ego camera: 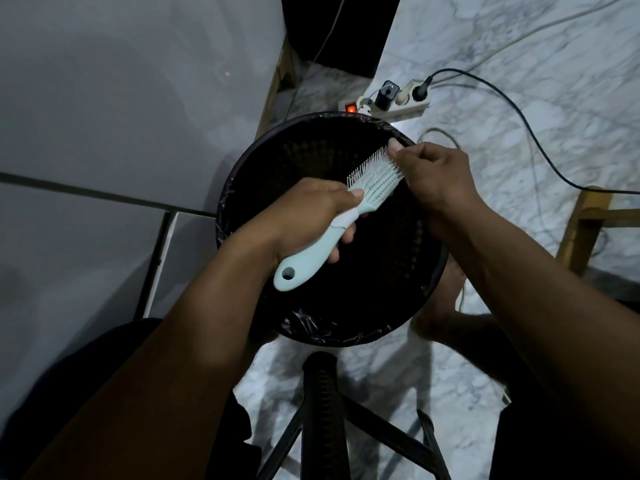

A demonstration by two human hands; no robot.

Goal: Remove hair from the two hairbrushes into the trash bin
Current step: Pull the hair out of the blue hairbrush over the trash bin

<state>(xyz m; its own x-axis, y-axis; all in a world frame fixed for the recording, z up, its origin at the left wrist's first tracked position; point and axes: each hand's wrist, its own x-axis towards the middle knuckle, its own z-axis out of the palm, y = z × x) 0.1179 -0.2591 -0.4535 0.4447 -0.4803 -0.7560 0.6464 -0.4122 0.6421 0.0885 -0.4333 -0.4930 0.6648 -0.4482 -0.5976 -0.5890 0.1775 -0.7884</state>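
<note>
A light blue hairbrush (372,181) with white bristles is held over the round black trash bin (242,168), which is lined with a dark bag. My left hand (308,216) grips the brush by its handle, bristles facing up and away. My right hand (436,171) has its fingertips pinched at the far tip of the bristle head. Any hair between those fingers is too small and dark to make out. A second hairbrush is not in view.
A white power strip (391,105) with a lit red switch and several plugs lies on the marble floor behind the bin. Cables trail to the right. A grey table (121,98) stands on the left. Black chair legs (325,410) spread below.
</note>
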